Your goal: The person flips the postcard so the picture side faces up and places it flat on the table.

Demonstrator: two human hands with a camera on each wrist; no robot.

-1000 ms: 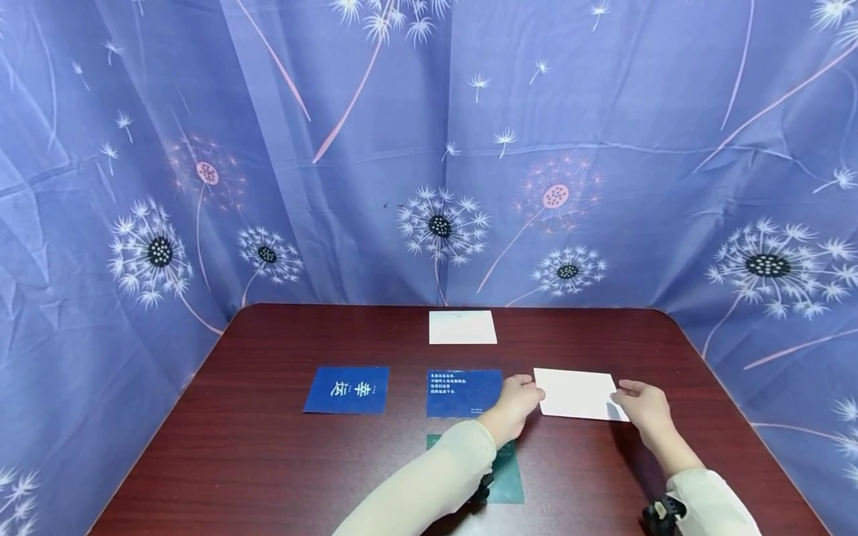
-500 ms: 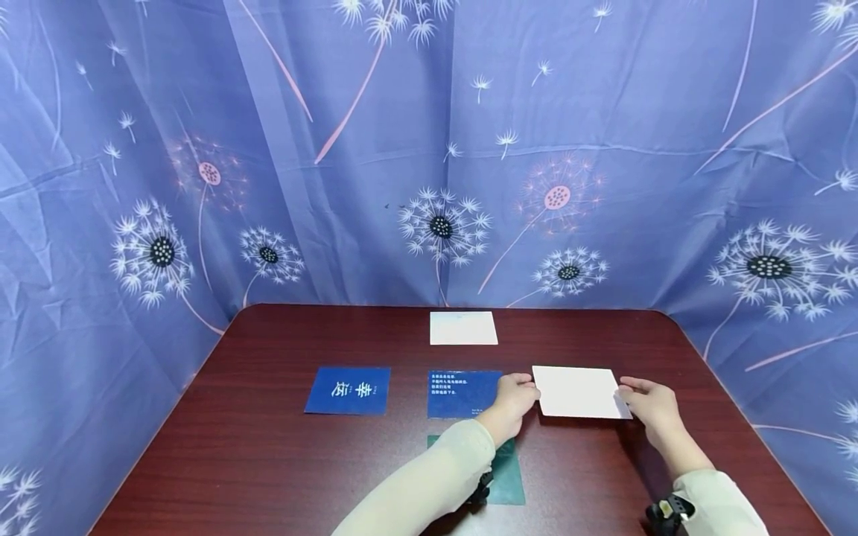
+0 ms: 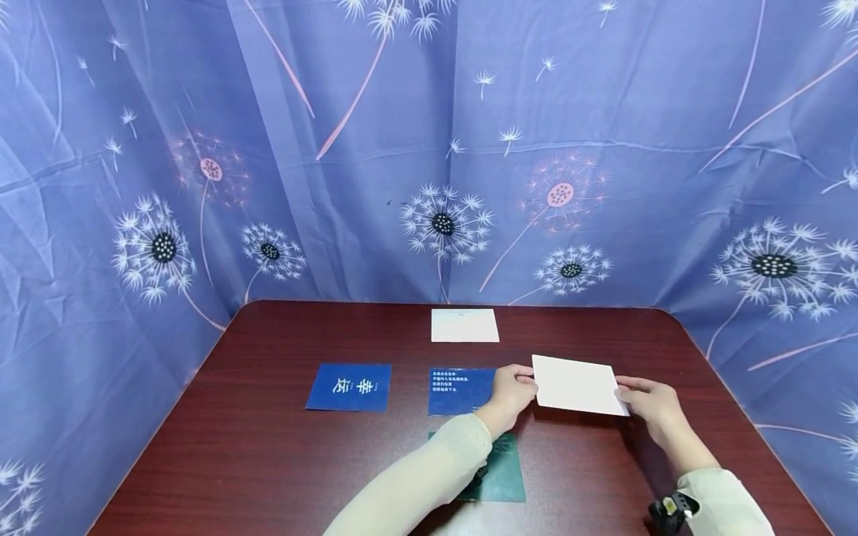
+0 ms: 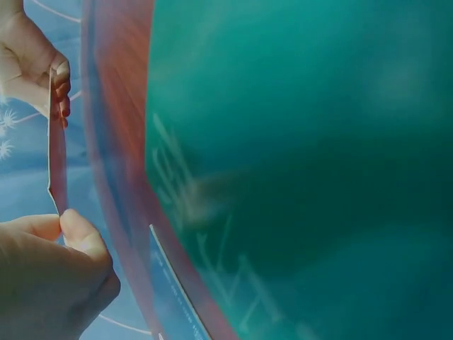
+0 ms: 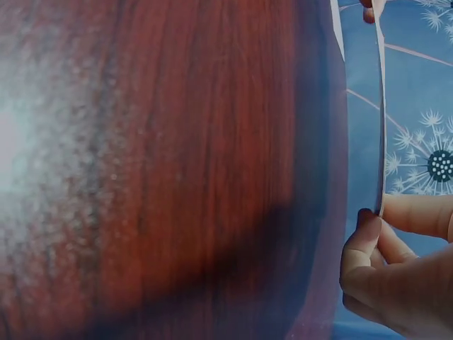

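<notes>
A blank white card [image 3: 580,385] hangs just above the table on the right, a shadow under it. My left hand [image 3: 512,398] pinches its left edge between thumb and finger. At the opposite edge my right hand [image 3: 652,406] pinches it too. Both wrist views show the card nearly edge-on, with the left hand [image 4: 56,273] and the right hand [image 5: 396,262] each at an end. Beside the left hand lies a blue card with white writing [image 3: 459,391], partly covered by that hand. Under the left forearm is a green card [image 3: 506,473], partly hidden.
Another blue card with large white characters [image 3: 348,387] lies flat to the left. A white card [image 3: 464,325] lies near the far edge of the dark red wooden table [image 3: 221,447]. A blue dandelion-print curtain [image 3: 362,149] hangs behind and at both sides.
The white card has risen slightly off the table and tilted, its far edge higher. Both hands have moved up a little with it. The other cards stay in place.
</notes>
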